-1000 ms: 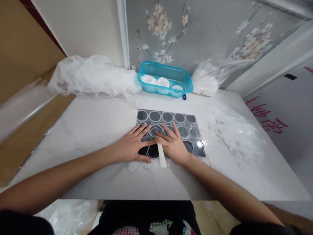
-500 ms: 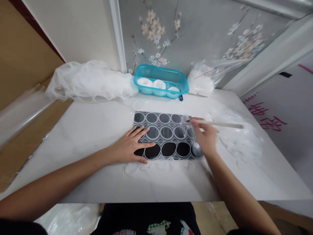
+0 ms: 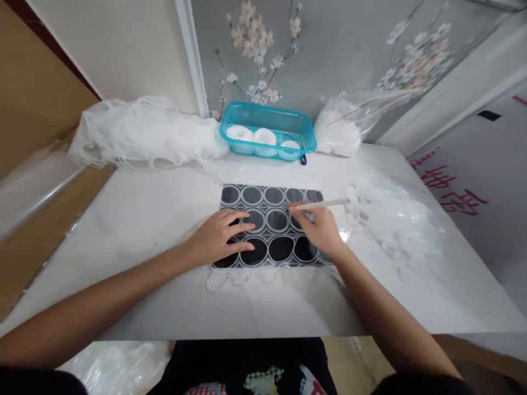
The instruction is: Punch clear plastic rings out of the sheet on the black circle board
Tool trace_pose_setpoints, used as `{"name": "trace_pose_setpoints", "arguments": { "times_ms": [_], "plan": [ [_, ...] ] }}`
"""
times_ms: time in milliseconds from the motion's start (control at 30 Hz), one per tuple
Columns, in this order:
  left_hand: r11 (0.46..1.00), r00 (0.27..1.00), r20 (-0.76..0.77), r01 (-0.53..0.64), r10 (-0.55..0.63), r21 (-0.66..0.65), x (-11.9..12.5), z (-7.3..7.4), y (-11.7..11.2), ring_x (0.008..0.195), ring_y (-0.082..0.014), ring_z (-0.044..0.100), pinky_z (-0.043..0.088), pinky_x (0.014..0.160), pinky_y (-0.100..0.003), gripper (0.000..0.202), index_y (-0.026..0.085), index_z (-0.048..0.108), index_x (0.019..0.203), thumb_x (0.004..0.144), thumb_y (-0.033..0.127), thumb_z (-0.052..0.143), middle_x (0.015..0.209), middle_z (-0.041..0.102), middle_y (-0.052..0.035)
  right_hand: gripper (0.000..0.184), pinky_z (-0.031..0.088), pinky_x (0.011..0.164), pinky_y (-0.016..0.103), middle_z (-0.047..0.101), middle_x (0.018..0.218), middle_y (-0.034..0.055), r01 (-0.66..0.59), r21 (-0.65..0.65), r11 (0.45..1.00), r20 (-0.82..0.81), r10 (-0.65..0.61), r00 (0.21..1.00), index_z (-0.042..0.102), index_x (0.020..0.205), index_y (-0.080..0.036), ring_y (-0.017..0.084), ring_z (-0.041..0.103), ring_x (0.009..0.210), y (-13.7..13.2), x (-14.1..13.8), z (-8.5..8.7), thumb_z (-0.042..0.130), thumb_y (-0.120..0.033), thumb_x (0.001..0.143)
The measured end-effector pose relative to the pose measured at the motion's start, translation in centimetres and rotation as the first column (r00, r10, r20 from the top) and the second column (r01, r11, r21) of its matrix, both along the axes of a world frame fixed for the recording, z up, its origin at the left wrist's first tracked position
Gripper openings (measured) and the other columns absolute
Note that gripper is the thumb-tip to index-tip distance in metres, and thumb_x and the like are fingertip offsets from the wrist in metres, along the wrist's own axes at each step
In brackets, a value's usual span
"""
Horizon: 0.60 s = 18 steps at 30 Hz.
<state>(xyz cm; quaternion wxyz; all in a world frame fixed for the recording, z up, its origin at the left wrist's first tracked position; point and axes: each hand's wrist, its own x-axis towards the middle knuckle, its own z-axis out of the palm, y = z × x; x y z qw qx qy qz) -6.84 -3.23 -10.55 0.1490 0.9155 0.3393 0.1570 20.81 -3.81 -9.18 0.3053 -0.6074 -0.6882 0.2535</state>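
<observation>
A dark sheet (image 3: 273, 195) printed with rows of white-ringed circles lies flat on the white table (image 3: 148, 208). My left hand (image 3: 217, 238) rests palm down on the sheet's near left part, fingers spread. My right hand (image 3: 318, 230) is over the sheet's right part and pinches a thin white stick (image 3: 325, 204), which points out to the right; its near tip is at a circle in the middle row. A strip of clear plastic rings (image 3: 247, 278) lies just in front of the sheet.
A turquoise basket (image 3: 307, 131) holding white round pieces stands at the back. A big heap of clear plastic ring waste (image 3: 140, 134) lies back left, a looser pile (image 3: 387, 219) to the right, a clear bag (image 3: 341, 131) back right. Cardboard (image 3: 37, 230) borders the left.
My right hand lifted the white stick from the sheet's near edge, swung out to the right, then came back left onto the middle row. My left hand stayed pressed on the sheet.
</observation>
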Motion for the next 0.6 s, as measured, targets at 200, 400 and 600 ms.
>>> {"name": "trace_pose_setpoints", "arguments": {
  "times_ms": [200,400,600],
  "plan": [
    [0.999,0.992,-0.117,-0.032,0.036,0.034,3.4,1.0,1.7,0.098,-0.0253,0.061,0.048,0.087,-0.039,0.023,0.014,0.07,0.1,0.092,0.034,0.062,0.103,0.068,-0.0085,0.025,0.054,0.093,0.043,0.077,0.102,0.0056,-0.188,-0.116,0.975,-0.233,0.158,0.96,0.074,0.094,-0.023,0.027,0.07,0.104,-1.6,-2.0,-1.2,0.056,-0.04,0.091],
    [0.999,0.977,-0.211,-0.02,0.011,-0.039,4.5,1.7,2.9,0.087,-0.0203,0.063,0.047,0.077,-0.032,0.016,0.015,0.068,0.087,0.092,0.02,0.054,0.093,0.068,-0.0058,0.023,0.041,0.111,0.051,0.076,0.109,0.0041,-0.204,-0.125,0.971,-0.314,0.156,0.936,0.073,0.096,-0.025,0.028,0.054,0.13,-2.9,-0.7,-2.1,0.057,-0.04,0.092],
    [0.992,0.968,-0.218,-0.124,0.122,0.006,4.6,1.6,2.5,0.085,-0.0193,0.063,0.043,0.068,-0.029,0.012,0.016,0.065,0.084,0.087,0.016,0.053,0.09,0.066,-0.0048,0.022,0.042,0.111,0.051,0.076,0.106,0.0038,-0.212,-0.081,0.974,-0.289,0.181,0.94,0.074,0.095,-0.027,0.028,0.055,0.129,-3.1,-1.2,-2.3,0.056,-0.039,0.093]
  ]
}}
